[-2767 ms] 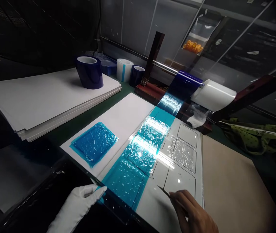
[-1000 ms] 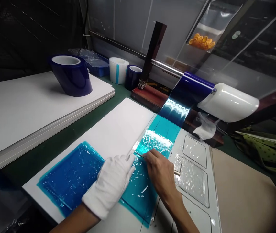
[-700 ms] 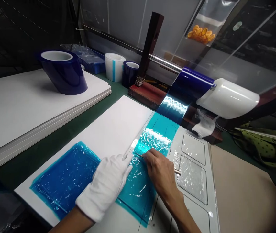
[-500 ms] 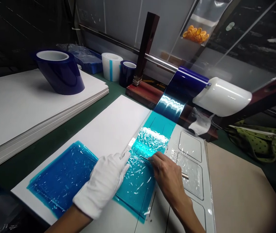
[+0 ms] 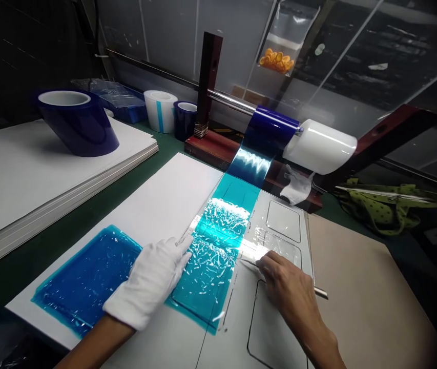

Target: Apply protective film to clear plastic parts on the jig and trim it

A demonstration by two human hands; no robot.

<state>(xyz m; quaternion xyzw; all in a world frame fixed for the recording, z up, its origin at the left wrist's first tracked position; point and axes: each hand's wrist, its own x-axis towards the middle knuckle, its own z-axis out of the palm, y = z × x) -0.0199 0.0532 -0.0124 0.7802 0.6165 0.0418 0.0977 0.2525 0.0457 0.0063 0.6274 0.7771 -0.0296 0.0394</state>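
My left hand (image 5: 147, 282), in a white glove, lies with its fingers stretched out at the left edge of a strip of blue film (image 5: 206, 282). My bare right hand (image 5: 289, 289) is closed on a slim metal craft knife (image 5: 321, 293). Its thin tip points left, just beyond the film's right edge, over a white sheet with outlined rounded panels (image 5: 275, 328). The film is wrinkled and glossy, and runs up to a dark blue roll (image 5: 274, 123). A bright band crosses it; I cannot tell whether that is glare or a clear strip. Another blue film piece (image 5: 87, 277) lies left of my glove.
Behind stands a dark red frame (image 5: 208, 77) with a metal bar, carrying a white roll (image 5: 321, 146). To the left, a large blue tape roll (image 5: 80, 123) sits on stacked white boards (image 5: 49, 179). A brown board (image 5: 349, 277) and green bag (image 5: 383, 205) are on the right.
My right hand has moved right, drawing the knife across the film to beyond its right edge. My left hand stays by the film's left edge. The camera view has shifted slightly.
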